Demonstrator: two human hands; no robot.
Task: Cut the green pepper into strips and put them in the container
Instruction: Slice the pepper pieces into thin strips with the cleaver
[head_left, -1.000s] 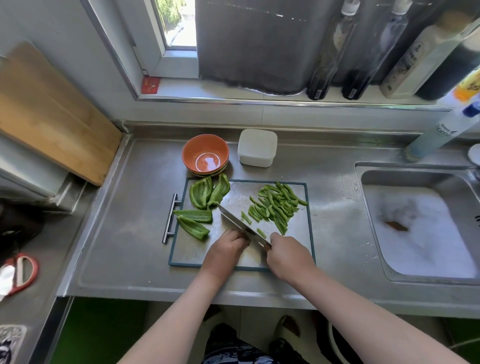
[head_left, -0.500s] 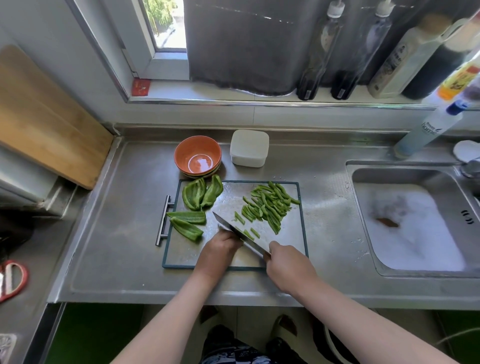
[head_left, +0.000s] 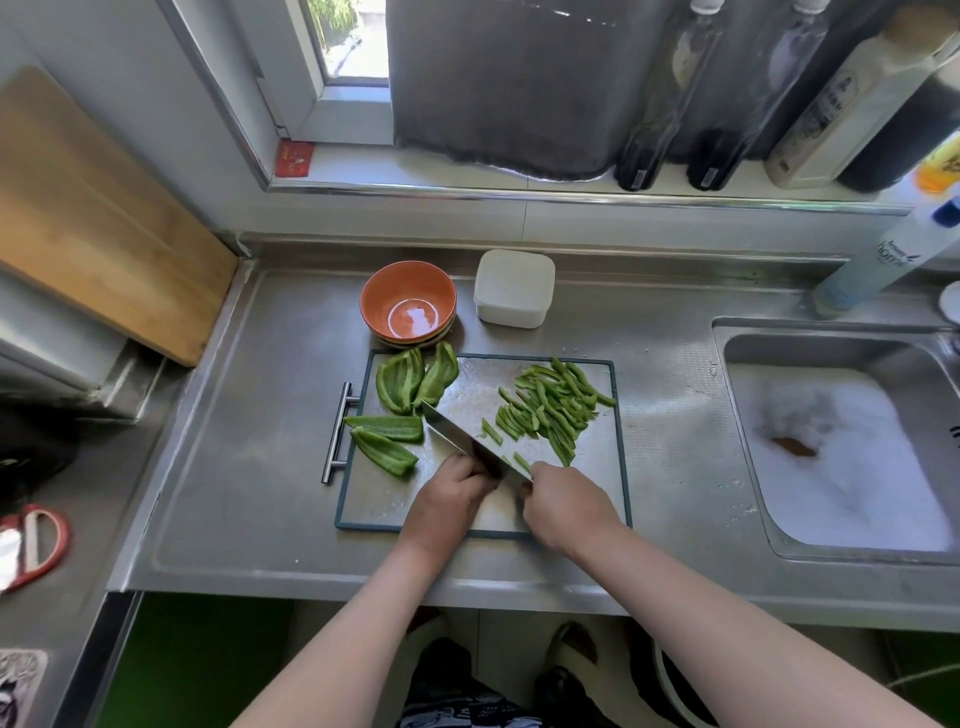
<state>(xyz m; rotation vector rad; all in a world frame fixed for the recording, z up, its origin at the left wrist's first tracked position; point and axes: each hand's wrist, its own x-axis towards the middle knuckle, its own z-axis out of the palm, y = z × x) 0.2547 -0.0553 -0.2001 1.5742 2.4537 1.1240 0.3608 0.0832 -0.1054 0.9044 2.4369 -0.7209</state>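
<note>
Knife (head_left: 457, 441), gripped tight in our right hand (head_left: 566, 506), just cut another strip (head_left: 521, 461). Left hand (head_left: 447, 501) curled, maybe pinning hidden pepper. Big pieces (head_left: 397, 387) wait at 10 o'clock.

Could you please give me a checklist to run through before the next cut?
1. Right grip holds the knife by its handle: ok.
2. Left grip beside the blade, fingers curled under: ok.
3. Pepper held steady under the left grip: cannot tell, hidden.
4. Strips piled right of the blade, apart from the cut line: ok.
5. All pepper cut: not ok, four pieces lie on the board left of the blade.
6. Container open for strips: not ok, it looks lidded.
</note>
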